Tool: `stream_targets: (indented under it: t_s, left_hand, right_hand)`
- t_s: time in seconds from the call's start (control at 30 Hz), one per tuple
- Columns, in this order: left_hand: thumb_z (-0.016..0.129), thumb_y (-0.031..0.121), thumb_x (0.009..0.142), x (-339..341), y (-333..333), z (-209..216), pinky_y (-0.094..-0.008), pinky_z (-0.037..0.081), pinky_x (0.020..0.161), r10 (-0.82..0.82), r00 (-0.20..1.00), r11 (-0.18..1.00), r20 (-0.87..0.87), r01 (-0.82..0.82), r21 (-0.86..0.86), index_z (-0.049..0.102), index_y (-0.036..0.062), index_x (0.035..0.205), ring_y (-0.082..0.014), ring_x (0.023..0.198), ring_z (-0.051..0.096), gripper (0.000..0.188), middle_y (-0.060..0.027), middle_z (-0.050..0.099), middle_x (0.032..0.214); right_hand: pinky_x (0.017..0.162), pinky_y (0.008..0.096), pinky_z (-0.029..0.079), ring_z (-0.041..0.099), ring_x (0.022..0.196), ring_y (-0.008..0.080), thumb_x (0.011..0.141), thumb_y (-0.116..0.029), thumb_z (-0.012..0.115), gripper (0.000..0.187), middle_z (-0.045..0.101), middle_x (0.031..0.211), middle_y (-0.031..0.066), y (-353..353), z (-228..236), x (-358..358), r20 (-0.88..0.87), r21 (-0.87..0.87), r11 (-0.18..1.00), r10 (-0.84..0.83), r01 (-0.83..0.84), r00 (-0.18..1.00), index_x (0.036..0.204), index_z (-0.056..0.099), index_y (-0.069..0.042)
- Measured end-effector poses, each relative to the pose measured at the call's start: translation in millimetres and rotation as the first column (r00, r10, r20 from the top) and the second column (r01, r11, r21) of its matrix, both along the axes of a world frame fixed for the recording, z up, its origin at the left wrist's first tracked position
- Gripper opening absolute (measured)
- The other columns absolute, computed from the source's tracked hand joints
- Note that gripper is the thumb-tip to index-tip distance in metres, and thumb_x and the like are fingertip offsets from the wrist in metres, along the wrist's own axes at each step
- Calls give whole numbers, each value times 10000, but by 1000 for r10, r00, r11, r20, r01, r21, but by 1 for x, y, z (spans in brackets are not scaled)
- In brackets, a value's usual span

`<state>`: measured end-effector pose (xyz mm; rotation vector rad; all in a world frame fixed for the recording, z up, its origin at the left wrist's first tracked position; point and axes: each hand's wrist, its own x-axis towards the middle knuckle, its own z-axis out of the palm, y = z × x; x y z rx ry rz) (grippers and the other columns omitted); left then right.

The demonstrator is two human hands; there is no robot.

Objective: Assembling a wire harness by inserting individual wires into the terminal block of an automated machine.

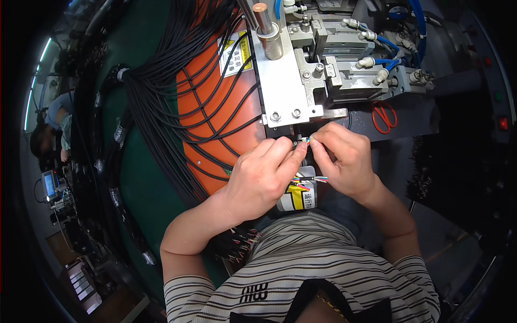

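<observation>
My left hand (261, 175) and my right hand (344, 159) meet in front of a metal press-like machine (285, 81). Their fingertips pinch together on thin coloured wires (306, 140), white and bluish, just below the machine's front plate. How the wires sit between the fingers is mostly hidden. Below the fingertips, a short dark cable piece with stripped coloured wire ends (307, 178) lies across a white and yellow label (298, 198), between my two hands.
Many black cables (156, 97) fan over an orange panel (215, 124) on the left, above a green surface (142, 177). Blue air hoses (420, 27) run to metal cylinders at the back right. Red loop handles (384, 117) lie right of the machine. Another person (59, 113) is at far left.
</observation>
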<state>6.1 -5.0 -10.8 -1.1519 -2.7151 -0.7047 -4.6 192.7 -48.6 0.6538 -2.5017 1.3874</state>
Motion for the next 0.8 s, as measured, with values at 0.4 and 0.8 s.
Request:
stream_targets:
  t_s: [0.4, 0.8]
  left_hand:
    - [608, 44, 767, -3, 8, 10, -293, 503, 620, -50, 995, 987, -87, 36, -154, 613, -97, 1095, -194, 747, 546, 357, -85, 512, 872]
    - [612, 45, 769, -6, 2, 11, -308, 503, 634, -42, 999, 998, 18, 43, -50, 622, -81, 1097, -208, 778, 569, 351, -90, 507, 870]
  right_hand:
    - [514, 340, 485, 625, 596, 251, 780, -24, 680, 44, 614, 765, 83, -1, 16, -3, -106, 220, 975, 24, 0, 994, 812, 652, -13]
    - [532, 330, 495, 629, 606, 256, 748, 4, 694, 104, 636, 780, 93, 2, 4, 0, -128, 108, 994, 29, -16, 991, 843, 655, -5]
